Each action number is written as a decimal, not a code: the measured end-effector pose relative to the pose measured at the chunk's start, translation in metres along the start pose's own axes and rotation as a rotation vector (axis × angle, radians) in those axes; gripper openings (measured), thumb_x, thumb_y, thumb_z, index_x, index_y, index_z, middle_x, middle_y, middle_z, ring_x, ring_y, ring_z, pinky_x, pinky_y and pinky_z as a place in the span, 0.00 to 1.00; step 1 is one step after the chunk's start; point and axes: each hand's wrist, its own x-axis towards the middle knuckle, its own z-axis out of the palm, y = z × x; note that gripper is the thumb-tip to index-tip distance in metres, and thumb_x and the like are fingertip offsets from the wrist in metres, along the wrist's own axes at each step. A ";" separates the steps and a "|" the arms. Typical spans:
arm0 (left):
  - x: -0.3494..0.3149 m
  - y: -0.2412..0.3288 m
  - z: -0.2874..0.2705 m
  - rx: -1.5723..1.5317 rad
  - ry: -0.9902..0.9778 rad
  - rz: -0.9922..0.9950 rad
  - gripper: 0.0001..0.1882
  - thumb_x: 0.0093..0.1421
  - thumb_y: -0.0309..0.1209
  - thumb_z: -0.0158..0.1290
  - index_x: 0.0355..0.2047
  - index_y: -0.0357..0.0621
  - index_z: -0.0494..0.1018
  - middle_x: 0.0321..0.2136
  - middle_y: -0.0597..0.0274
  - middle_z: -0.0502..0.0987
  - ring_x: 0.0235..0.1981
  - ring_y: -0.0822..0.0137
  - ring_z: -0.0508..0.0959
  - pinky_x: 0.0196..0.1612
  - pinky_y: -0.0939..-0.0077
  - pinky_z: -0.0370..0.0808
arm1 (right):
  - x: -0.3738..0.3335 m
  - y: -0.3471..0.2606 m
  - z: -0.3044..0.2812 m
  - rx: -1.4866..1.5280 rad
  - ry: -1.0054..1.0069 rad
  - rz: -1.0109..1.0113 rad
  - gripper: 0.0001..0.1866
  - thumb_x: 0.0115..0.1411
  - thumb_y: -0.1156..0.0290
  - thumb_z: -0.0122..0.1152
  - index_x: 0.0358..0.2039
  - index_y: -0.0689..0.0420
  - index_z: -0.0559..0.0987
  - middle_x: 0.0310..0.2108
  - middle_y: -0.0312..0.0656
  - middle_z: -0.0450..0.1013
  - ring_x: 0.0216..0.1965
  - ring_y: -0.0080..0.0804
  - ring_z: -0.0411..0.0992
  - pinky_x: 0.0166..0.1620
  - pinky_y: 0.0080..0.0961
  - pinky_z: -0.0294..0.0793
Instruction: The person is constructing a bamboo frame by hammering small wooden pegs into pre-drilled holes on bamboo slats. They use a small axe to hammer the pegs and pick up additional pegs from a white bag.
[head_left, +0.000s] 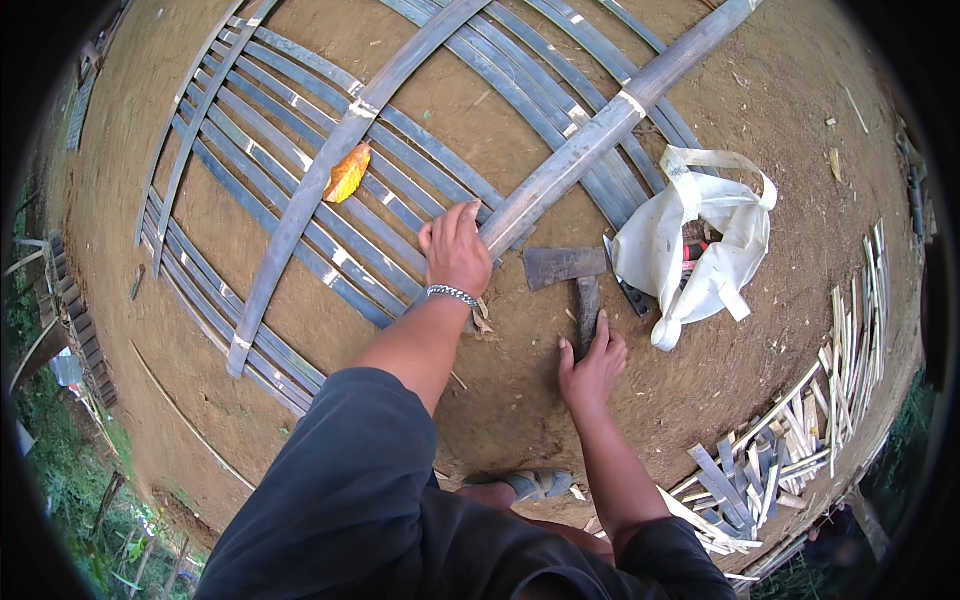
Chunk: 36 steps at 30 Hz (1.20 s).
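Observation:
My left hand (460,250), with a chain bracelet at the wrist, grips the near end of a thick dark bamboo pole (570,160). Its fingers lie along the pole's left side, over the ends of flat bamboo slats (400,205); the palm side is hidden. To the right, my right hand (595,365) has thumb and fingers around the lower handle of a hatchet (565,268), whose dark head lies on the ground. Just right of the head is a dark blade (627,280), partly covered by a white bag (650,245).
The slats form a lattice with a cross strip (300,210) and a yellow leaf (347,173) on it. Something red (693,250) shows in the bag. Split bamboo pieces (735,490) lie in a heap at lower right. My sandalled foot (535,485) is on bare dirt.

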 end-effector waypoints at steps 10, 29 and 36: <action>-0.004 0.002 -0.001 -0.046 -0.006 0.028 0.20 0.63 0.23 0.50 0.55 0.44 0.76 0.51 0.53 0.78 0.54 0.52 0.75 0.62 0.53 0.62 | -0.003 0.009 0.012 -0.043 0.039 -0.044 0.39 0.62 0.60 0.67 0.71 0.54 0.63 0.53 0.52 0.67 0.54 0.53 0.66 0.58 0.51 0.62; -0.004 -0.009 -0.005 -0.410 0.159 0.187 0.09 0.60 0.24 0.63 0.40 0.43 0.86 0.36 0.58 0.85 0.42 0.56 0.81 0.47 0.65 0.76 | 0.002 0.001 0.015 -0.162 0.031 0.041 0.40 0.65 0.58 0.63 0.73 0.49 0.59 0.53 0.47 0.68 0.57 0.46 0.67 0.57 0.44 0.62; -0.007 -0.008 0.003 -0.417 0.191 0.122 0.08 0.58 0.28 0.65 0.38 0.52 0.87 0.33 0.64 0.86 0.43 0.61 0.82 0.50 0.62 0.75 | 0.001 0.003 0.017 -0.167 0.035 0.039 0.40 0.65 0.57 0.63 0.74 0.49 0.59 0.52 0.46 0.67 0.57 0.46 0.67 0.56 0.44 0.63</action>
